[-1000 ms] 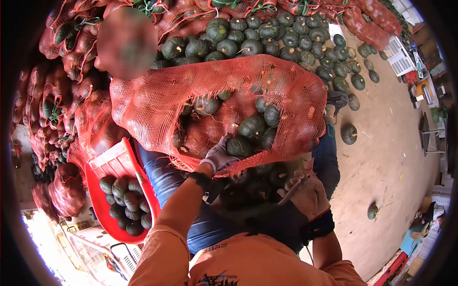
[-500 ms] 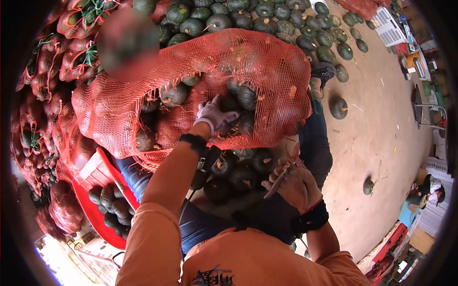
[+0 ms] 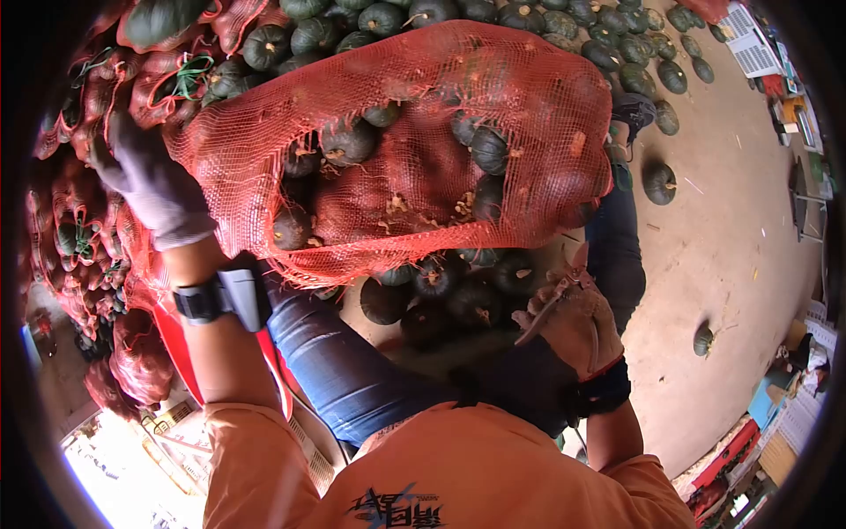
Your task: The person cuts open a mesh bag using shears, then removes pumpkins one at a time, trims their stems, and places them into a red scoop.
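Note:
A red mesh sack [image 3: 546, 167] of dark green kabocha squash lies across in front of me, its side torn wide. Inside the hole, several squash [image 3: 348, 141] show around the red netting. My left hand [image 3: 157, 181], in a pale glove, is off the sack's left end with fingers stretched out and nothing in them. Beyond its fingertips, at the top left, is a slightly blurred green squash [image 3: 163, 22]. Low at the right, near my knee, my gloved right hand [image 3: 573, 322] is closed around a knife [image 3: 539, 319], its grey blade pointing down and left.
Loose squash [image 3: 476, 300] lie on the floor between my legs, and more are heaped behind the sack. Filled mesh sacks [image 3: 79, 198] are stacked at the left. A red tub [image 3: 176, 344] stands by my left leg. Single squash [image 3: 659, 181] dot the concrete floor [image 3: 705, 264].
My left hand has left the sack's hole and swung up to the left, now open. A dark squash that was by it in the hole is gone from there. My right hand keeps the knife.

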`<state>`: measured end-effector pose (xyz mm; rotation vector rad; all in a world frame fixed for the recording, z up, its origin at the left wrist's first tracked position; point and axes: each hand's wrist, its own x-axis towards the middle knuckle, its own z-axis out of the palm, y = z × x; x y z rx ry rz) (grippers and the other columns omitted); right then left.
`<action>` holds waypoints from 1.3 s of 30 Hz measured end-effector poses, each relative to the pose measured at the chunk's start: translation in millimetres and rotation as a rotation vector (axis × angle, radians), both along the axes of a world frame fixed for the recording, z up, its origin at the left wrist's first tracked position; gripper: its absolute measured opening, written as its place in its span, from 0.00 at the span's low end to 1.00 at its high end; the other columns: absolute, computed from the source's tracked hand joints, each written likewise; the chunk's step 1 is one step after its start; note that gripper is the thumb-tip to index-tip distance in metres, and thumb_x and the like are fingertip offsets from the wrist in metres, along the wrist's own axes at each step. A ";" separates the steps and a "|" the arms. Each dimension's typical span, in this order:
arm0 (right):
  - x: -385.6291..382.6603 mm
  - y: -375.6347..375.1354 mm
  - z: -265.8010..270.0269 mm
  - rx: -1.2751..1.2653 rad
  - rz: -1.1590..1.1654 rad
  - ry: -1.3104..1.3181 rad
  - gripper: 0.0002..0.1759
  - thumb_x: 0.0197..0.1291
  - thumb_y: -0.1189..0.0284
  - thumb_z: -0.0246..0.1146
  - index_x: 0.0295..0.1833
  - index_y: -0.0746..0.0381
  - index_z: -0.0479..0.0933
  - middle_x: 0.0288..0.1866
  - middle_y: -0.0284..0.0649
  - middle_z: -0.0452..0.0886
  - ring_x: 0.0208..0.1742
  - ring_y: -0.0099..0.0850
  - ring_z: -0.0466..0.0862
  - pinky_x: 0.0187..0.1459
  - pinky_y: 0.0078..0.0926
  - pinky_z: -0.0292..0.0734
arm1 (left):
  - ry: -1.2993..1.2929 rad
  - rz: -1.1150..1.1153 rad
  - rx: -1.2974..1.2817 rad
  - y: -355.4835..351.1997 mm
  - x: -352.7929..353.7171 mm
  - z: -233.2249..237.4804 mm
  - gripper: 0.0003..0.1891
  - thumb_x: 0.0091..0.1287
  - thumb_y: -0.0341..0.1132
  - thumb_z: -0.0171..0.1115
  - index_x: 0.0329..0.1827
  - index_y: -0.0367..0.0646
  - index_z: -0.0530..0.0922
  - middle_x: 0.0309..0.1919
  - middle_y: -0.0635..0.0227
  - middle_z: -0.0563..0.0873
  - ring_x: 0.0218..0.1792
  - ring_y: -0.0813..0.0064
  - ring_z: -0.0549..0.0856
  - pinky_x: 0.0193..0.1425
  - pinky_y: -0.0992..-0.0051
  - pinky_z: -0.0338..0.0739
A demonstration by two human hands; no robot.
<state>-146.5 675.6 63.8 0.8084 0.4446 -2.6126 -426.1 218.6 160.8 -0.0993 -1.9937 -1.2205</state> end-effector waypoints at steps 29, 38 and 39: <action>-10.8 -16.2 18.0 0.156 0.092 0.059 0.24 0.69 0.53 0.63 0.62 0.55 0.77 0.51 0.41 0.82 0.56 0.42 0.78 0.68 0.64 0.67 | -0.692 -0.266 0.114 -12.8 64.6 -36.7 0.09 0.72 0.28 0.55 0.31 0.42 0.80 0.24 0.73 0.78 0.27 0.79 0.75 0.35 0.76 0.70; -5.5 -9.8 10.3 0.043 0.067 0.018 0.29 0.63 0.56 0.68 0.64 0.62 0.74 0.52 0.42 0.80 0.57 0.41 0.77 0.68 0.60 0.68 | -0.657 -0.152 0.185 -5.6 76.1 -68.7 0.03 0.72 0.28 0.67 0.42 0.38 0.82 0.33 0.77 0.84 0.35 0.87 0.78 0.39 0.80 0.75; -1.8 -9.0 9.8 0.023 0.057 0.045 0.29 0.63 0.57 0.68 0.64 0.62 0.74 0.52 0.42 0.80 0.56 0.41 0.77 0.68 0.60 0.68 | -0.705 -0.131 0.165 -2.7 82.5 -72.3 0.04 0.70 0.28 0.67 0.43 0.39 0.82 0.34 0.72 0.85 0.35 0.78 0.82 0.43 0.74 0.78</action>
